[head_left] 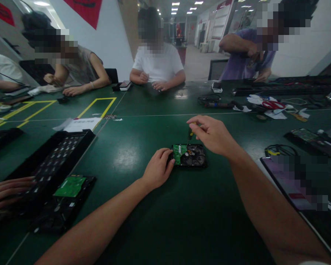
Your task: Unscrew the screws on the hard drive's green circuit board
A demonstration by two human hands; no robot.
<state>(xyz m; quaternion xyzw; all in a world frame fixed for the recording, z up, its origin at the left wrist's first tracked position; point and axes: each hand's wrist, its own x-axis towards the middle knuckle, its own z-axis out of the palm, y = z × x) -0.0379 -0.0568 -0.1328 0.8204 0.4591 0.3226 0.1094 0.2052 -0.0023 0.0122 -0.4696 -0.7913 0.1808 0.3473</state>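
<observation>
A hard drive (194, 156) lies flat on the green table with its green circuit board facing up on the left side. My left hand (159, 167) grips its left end, the thumb at the near side and fingers over the edge. Above the drive, my right hand (209, 133) pinches the handle of a small dark and yellow screwdriver (191, 133). The screwdriver stands nearly upright, its thin shaft reaching down to the right edge of the circuit board. Whether the tip sits in a screw is too small to tell.
A second hard drive (63, 204) lies at the left by a long black tray (55, 154), where another person's hand (11, 193) rests. On the right are a phone-like screen (285, 184) and a coiled cable (281, 150). Several co-workers sit or stand across the table.
</observation>
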